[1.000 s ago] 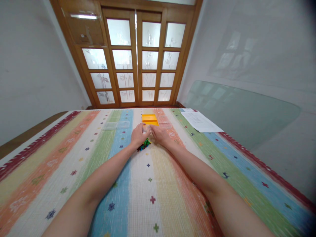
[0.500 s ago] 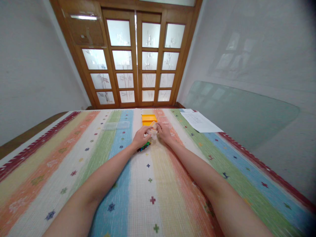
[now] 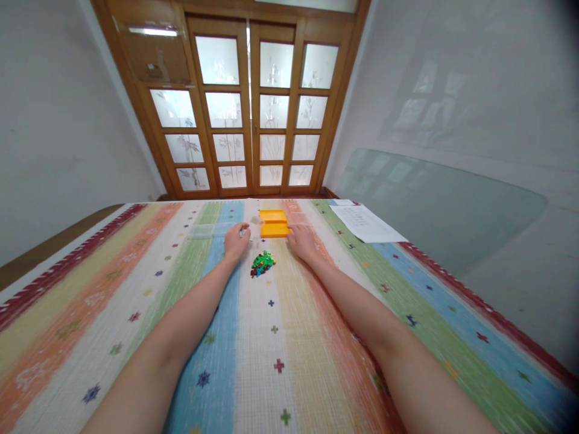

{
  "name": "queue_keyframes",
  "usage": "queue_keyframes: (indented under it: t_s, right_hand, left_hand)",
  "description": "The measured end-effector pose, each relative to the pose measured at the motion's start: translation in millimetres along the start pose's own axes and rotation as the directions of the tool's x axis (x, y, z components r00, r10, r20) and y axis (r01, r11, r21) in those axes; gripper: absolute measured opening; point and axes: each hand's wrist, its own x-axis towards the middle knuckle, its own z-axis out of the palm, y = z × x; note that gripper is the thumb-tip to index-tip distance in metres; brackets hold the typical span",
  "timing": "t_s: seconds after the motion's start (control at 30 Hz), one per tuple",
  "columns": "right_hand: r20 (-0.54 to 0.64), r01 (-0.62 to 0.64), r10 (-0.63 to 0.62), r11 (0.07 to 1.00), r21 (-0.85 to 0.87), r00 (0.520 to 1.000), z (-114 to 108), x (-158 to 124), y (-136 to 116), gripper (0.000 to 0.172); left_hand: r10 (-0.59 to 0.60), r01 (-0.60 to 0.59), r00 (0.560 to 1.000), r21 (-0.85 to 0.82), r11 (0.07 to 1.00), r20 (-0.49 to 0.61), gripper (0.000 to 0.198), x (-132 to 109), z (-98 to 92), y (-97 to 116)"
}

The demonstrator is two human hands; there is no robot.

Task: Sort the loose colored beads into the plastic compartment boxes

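My left hand (image 3: 236,242) is left of the yellow box, fingers curled together around what looks like a crumpled clear plastic bag (image 3: 256,222); only a faint see-through part shows beyond the fingertips. A yellow plastic box (image 3: 274,230) lies open with two shallow halves. By its right edge rests my right hand (image 3: 302,241), fingers loosely bent and apart, seemingly holding nothing. Between my forearms is a pile of small building bricks (image 3: 263,263), mostly green with some brown, blue and yellow.
A long clear plastic tray (image 3: 205,231) lies left of my left hand. Behind my right hand is another clear container (image 3: 297,218). White printed sheets (image 3: 368,224) lie at the far right. A striped cloth (image 3: 257,361) covers the table, with wooden glazed doors (image 3: 253,108) beyond.
My left hand has moved left, away from my right hand, and the clear bag is no longer between them. The brick pile and the box's near half are now uncovered.
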Motion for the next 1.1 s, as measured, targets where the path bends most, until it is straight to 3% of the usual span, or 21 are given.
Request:
queue_keyframes:
  t_s: [0.17,0.37,0.5,0.67,0.83,1.1]
  right_hand:
    - [0.127,0.013,-0.005,0.998,-0.064,0.992,1,0,5,0.044]
    - [0.217,0.072,-0.051,0.993,-0.091,0.975,-3,-2,4,0.037]
    - [0.248,0.071,-0.043,0.992,-0.104,0.968,-5,-1,2,0.031]
    - [0.244,0.075,-0.045,0.990,-0.117,0.969,-9,-2,-1,0.030]
    - [0.236,0.088,-0.056,0.988,-0.125,0.970,-12,-3,-4,0.030]
    - [0.206,0.133,-0.113,0.987,-0.089,0.972,-14,-2,-5,0.029]
  left_hand:
    - [-0.103,0.090,0.994,0.259,0.962,0.040,0.041,4,-2.4,-20]
    - [-0.076,0.016,0.990,0.431,0.902,0.122,0.045,-2,-1.1,-20]
    - [-0.050,-0.007,0.992,0.452,0.892,0.114,0.044,-2,-3.2,-15]
    - [-0.082,0.056,0.996,0.461,0.886,0.037,0.034,-1,-10.0,-4]
    - [-0.177,0.080,0.971,0.478,0.875,0.161,0.029,-3,-9.5,-1]
    - [-0.078,-0.037,0.965,0.424,0.905,0.251,0.033,-4,-3.6,-5]
